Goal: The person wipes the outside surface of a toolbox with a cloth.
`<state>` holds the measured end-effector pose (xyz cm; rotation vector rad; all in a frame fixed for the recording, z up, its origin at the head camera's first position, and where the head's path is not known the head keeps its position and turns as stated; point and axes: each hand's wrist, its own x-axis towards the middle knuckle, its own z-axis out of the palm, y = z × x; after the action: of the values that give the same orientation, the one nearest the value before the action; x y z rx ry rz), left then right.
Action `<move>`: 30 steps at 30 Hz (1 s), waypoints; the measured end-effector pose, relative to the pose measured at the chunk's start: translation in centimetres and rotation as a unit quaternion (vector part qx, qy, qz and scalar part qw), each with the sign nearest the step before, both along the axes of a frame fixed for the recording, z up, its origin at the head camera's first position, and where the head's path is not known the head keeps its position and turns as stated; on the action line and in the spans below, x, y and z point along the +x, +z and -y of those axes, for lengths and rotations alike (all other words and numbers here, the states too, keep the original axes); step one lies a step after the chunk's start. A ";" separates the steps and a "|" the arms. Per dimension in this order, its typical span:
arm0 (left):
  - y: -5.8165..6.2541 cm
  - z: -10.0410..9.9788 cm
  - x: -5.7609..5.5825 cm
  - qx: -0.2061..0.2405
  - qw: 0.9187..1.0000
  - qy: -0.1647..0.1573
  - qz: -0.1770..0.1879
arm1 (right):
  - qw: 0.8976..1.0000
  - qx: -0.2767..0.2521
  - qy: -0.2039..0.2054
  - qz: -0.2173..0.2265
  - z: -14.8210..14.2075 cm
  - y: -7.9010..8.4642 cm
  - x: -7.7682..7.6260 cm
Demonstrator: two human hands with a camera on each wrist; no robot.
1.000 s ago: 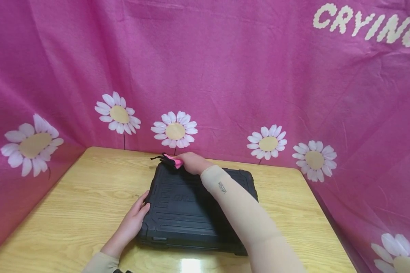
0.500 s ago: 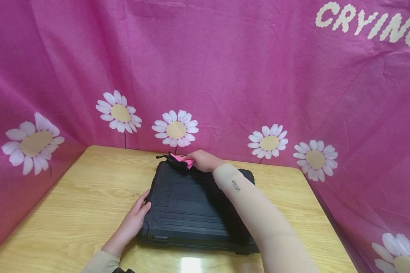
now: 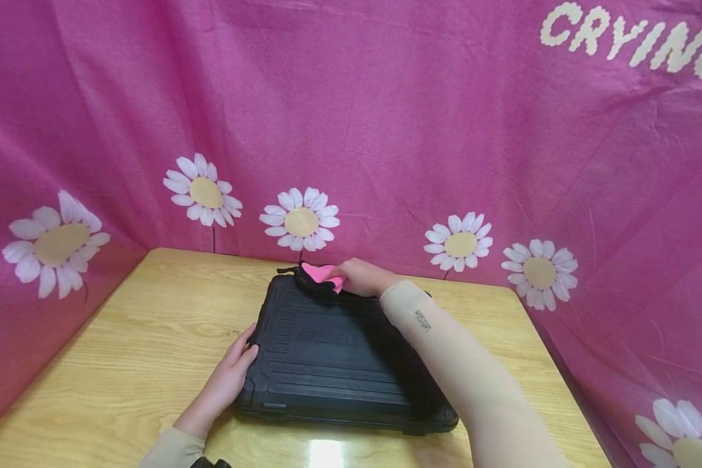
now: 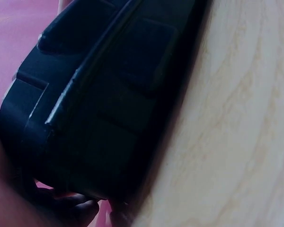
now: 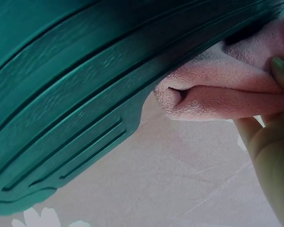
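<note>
A black hard plastic case (image 3: 322, 370) with ribs and raised lettering on its lid lies flat on the table. At its left side my left hand (image 3: 231, 372) holds the edge, thumb uppermost; in the left wrist view the fingers (image 4: 80, 211) wrap round a corner. My right hand (image 3: 361, 278) pinches a folded pink cloth (image 3: 320, 274) with black edging and a short black loop, on the case's far edge. In the right wrist view the fuzzy pink cloth (image 5: 213, 92) lies against the lid's rim, which looks teal there, with the right thumb (image 5: 283, 73) on it.
The wooden table (image 3: 134, 338) extends on both sides of the case. A pink curtain (image 3: 374, 130) printed with daisies hangs close behind the table's far edge and along both sides. My right forearm crosses over the case's right half.
My right hand has slid to the right along the case's far edge with the cloth. The left hand and the case stay in place.
</note>
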<state>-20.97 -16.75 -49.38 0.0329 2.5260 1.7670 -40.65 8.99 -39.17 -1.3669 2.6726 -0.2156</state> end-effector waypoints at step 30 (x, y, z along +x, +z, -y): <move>0.0 -0.1 0.2 0.002 1.000 0.005 0.015 | 0.994 0.098 -0.024 -0.041 -4.1 1.9 1.1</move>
<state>-20.78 -16.65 -49.36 -0.0050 2.5070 1.7618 -39.56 13.09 -37.27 -1.2780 2.7090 0.0986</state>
